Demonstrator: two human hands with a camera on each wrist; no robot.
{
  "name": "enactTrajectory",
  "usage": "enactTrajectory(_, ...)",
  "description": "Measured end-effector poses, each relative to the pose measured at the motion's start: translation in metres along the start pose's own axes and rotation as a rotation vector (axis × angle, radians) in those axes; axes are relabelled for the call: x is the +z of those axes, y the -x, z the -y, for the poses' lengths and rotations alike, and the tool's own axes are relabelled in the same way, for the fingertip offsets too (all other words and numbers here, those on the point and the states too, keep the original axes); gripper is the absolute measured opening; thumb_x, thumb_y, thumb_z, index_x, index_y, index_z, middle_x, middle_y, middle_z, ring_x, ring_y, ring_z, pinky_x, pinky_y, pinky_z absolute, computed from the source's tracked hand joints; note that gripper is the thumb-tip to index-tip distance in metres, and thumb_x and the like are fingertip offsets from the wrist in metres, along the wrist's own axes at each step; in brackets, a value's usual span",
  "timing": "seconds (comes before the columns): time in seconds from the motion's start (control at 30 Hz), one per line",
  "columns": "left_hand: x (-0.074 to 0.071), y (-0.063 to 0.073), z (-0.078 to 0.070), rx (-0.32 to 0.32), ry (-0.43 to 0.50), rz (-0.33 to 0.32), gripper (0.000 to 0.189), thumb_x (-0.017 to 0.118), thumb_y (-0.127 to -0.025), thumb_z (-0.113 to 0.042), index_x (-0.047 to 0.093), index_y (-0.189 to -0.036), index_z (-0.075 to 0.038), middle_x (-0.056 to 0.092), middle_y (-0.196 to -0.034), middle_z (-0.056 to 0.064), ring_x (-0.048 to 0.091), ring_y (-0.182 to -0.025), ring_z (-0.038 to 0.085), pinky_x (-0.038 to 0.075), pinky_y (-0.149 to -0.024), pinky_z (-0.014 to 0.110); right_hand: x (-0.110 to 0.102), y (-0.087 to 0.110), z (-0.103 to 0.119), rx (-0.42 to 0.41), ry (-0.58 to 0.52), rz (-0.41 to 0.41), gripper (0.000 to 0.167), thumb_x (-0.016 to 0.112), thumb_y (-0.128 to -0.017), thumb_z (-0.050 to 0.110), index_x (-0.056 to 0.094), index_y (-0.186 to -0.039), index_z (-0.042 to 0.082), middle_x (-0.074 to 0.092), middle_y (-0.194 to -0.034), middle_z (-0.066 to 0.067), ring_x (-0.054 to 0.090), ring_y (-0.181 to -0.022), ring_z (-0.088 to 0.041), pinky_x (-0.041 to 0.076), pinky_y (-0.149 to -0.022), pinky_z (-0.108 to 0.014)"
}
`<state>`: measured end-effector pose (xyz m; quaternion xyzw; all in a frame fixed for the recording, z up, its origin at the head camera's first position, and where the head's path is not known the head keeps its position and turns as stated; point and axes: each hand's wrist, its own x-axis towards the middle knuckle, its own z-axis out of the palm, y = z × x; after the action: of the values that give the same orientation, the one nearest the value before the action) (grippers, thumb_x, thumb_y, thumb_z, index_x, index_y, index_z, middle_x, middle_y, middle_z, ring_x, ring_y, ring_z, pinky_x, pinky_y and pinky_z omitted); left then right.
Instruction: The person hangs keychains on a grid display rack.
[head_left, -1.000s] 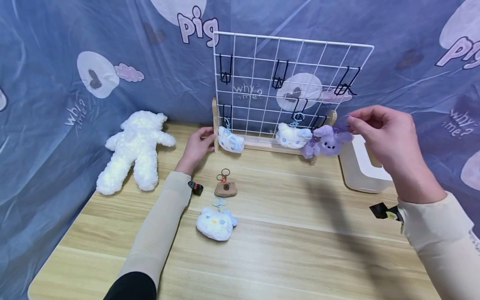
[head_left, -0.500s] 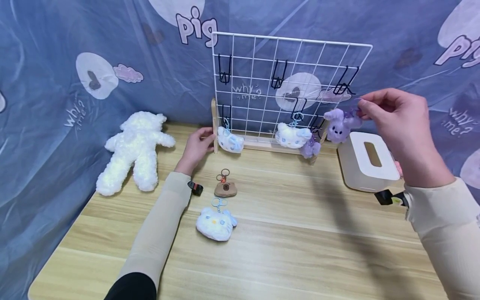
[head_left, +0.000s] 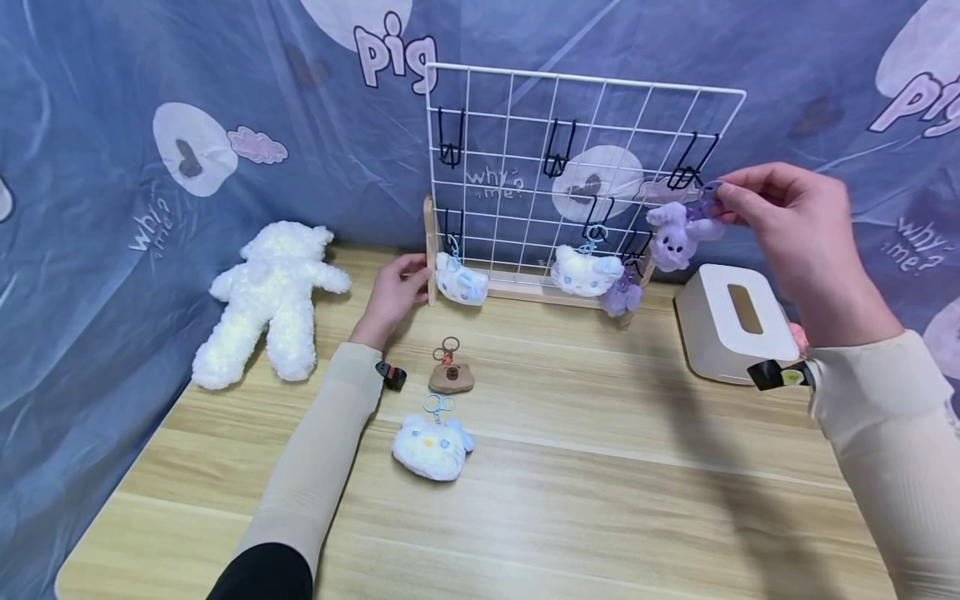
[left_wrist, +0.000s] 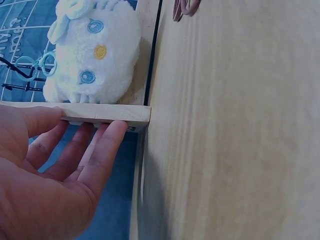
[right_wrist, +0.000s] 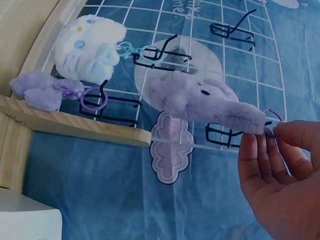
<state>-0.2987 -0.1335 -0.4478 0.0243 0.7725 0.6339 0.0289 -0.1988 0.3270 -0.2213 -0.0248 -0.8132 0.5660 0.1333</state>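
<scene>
In the head view, my right hand (head_left: 795,204) pinches the purple ring of a purple plush bunny keychain (head_left: 672,236) beside the rack's upper right hook (head_left: 684,177). The bunny dangles in front of the white grid rack (right_wrist: 226,75); whether its ring touches the hook cannot be told. My left hand (left_wrist: 60,175) holds the rack's wooden side post (left_wrist: 107,113), thumb at its edge and fingertips against its outer side. A white cat plush keychain (left_wrist: 102,50) hangs just inside that post. On lower hooks hang another white cat plush (right_wrist: 90,47) and a second purple plush (right_wrist: 45,91).
On the table lie a brown plush keychain (head_left: 452,379) and a white cat plush keychain (head_left: 432,448). A large white plush toy (head_left: 273,300) lies at the left. A white tissue box (head_left: 727,321) stands right of the rack. Two more black hooks show along the rack's upper row.
My right hand has lifted the purple bunny up and to the right, away from the lower hanging plush, then brought it beside the upper right hook. The left hand has stayed put.
</scene>
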Motion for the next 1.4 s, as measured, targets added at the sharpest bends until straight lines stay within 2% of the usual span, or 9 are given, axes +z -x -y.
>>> enactTrajectory(0.27,-0.001,-0.001,0.002,0.012,0.001,0.000,0.041,0.065,-0.115,-0.015,0.063,-0.154,-0.003,0.065,-0.146,0.024,0.070,-0.123,0.034,0.073,-0.100,0.040,0.002,-0.010,-0.008,0.005,-0.078,0.024,0.010,0.078,-0.105,0.009,0.086,-0.108,0.014,0.082,-0.091,0.011,0.078,-0.080,-0.001,0.066,-0.075,-0.008)
enactTrajectory(0.5,0.000,-0.001,0.003,0.010,0.002,-0.003,0.041,0.064,-0.115,-0.013,0.062,-0.155,-0.003,0.065,-0.147,0.025,0.070,-0.125,0.036,0.073,-0.100,0.037,0.004,-0.019,-0.016,0.027,-0.264,0.065,0.008,0.079,-0.103,0.004,0.085,-0.104,0.009,0.084,-0.091,0.004,0.081,-0.077,-0.006,0.068,-0.072,-0.012)
enactTrajectory(0.67,0.000,-0.002,0.004,0.003,-0.003,-0.003,0.042,0.064,-0.115,-0.014,0.062,-0.155,-0.002,0.065,-0.147,0.025,0.070,-0.120,0.029,0.073,-0.101,0.040,0.006,-0.025,-0.021,0.053,-0.335,0.070,0.007,0.078,-0.102,0.002,0.084,-0.103,0.006,0.084,-0.091,0.001,0.081,-0.078,-0.008,0.069,-0.072,-0.014)
enactTrajectory(0.83,0.000,-0.003,0.003,0.001,0.005,-0.004,0.043,0.064,-0.115,-0.015,0.061,-0.155,-0.002,0.064,-0.147,0.025,0.068,-0.114,0.025,0.073,-0.102,0.043,0.008,-0.032,-0.023,0.063,-0.360,0.067,0.005,0.080,-0.102,0.002,0.084,-0.103,0.005,0.084,-0.091,-0.001,0.082,-0.078,-0.010,0.070,-0.071,-0.016)
enactTrajectory(0.97,-0.001,-0.003,0.005,-0.008,0.003,-0.001,0.043,0.064,-0.115,-0.014,0.061,-0.156,-0.002,0.064,-0.148,0.024,0.069,-0.117,0.028,0.073,-0.101,0.042,0.011,-0.035,-0.026,0.049,-0.378,0.069,0.004,0.080,-0.101,0.001,0.083,-0.101,0.003,0.084,-0.090,-0.002,0.082,-0.075,-0.011,0.070,-0.069,-0.017)
enactTrajectory(1.17,-0.002,-0.002,0.007,-0.020,0.010,0.001,0.043,0.065,-0.114,-0.014,0.061,-0.156,-0.002,0.064,-0.147,0.024,0.069,-0.122,0.034,0.073,-0.100,0.040,0.015,-0.042,-0.027,0.057,-0.327,0.045,0.007,0.079,-0.102,0.002,0.084,-0.098,0.006,0.083,-0.089,0.001,0.080,-0.074,-0.009,0.069,-0.067,-0.015)
enactTrajectory(1.4,0.000,-0.003,0.004,-0.022,0.010,0.000,0.043,0.065,-0.115,-0.015,0.061,-0.156,-0.003,0.064,-0.148,0.024,0.069,-0.119,0.028,0.072,-0.103,0.040,0.014,-0.049,-0.025,0.069,-0.296,0.027,0.011,0.077,-0.103,0.002,0.084,-0.097,0.008,0.082,-0.088,0.003,0.079,-0.074,-0.007,0.067,-0.067,-0.013)
